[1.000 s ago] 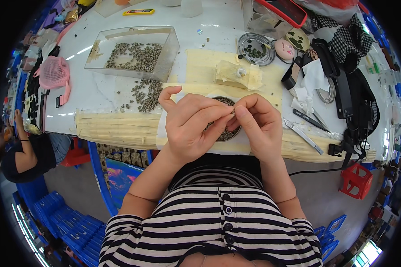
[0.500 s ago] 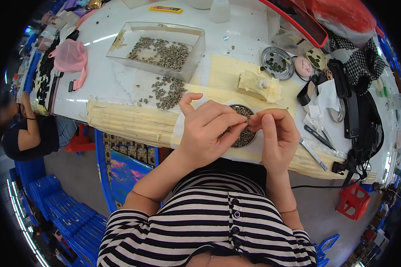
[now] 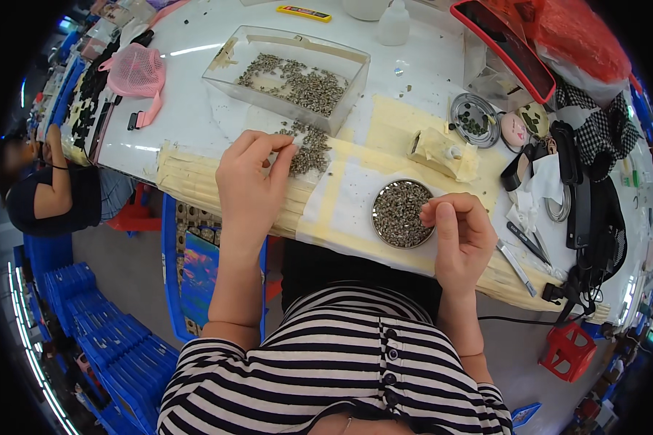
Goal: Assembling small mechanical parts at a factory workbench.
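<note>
My left hand [image 3: 250, 185] is at the near edge of a loose heap of small silvery metal pieces [image 3: 310, 151]. Its thumb and forefinger meet in a pinch, and whatever lies between the tips is too small to make out. At the right rim of a round metal dish [image 3: 376, 230] full of similar small pieces [image 3: 400, 210], my right hand [image 3: 463, 239] is closed with curled fingers. Anything in those fingertips is hidden. Behind the heap stands a clear rectangular box [image 3: 268, 109] with more of the pieces spread over its bottom.
A taped yellowish block [image 3: 442, 154] sits beyond the dish. Rightward are a round tin with dark green pieces [image 3: 474, 120], tweezers [image 3: 527, 241], a metal blade-like tool [image 3: 516, 267] and black straps [image 3: 569, 163]. A red-framed phone-like panel [image 3: 508, 51] leans above. Another person [image 3: 54, 199] sits far left.
My left hand has left the dish and moved left to the loose heap, uncovering the dish. My right hand stays by the dish rim. The whole view has shifted slightly.
</note>
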A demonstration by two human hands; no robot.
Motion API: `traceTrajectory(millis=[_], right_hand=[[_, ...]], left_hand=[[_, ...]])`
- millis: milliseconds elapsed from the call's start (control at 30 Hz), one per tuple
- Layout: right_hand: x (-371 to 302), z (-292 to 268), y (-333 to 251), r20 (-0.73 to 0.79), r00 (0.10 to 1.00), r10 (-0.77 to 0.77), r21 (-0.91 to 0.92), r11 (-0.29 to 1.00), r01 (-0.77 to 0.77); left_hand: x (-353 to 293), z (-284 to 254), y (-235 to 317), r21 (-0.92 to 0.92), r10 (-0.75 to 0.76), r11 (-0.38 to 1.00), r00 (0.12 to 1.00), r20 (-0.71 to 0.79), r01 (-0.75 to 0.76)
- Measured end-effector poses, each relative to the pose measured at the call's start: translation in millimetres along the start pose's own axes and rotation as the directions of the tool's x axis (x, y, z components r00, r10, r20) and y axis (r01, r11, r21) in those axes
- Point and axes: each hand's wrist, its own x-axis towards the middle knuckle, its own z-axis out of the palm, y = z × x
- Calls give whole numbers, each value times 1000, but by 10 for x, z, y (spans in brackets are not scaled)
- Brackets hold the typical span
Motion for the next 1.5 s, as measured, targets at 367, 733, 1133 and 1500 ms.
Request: traceTrajectory(millis=[367,733,1133,1500], right_hand=[[-6,1,6,-9,1000,6,-15,1000,-6],[35,41,-17,52,974,-220,-248,942,226],[71,76,-32,18,872,-489,-325,822,468],[79,23,-3,-19,876,-482,-297,839,456]], left_hand=[[160,-36,41,55,47,997,980,193,-59],[-129,102,549,-746,-133,487,883,451,454],[-238,541,529,-749,122,35,741,661,662],[-213,448,598,-681,38,202,689,724,704]])
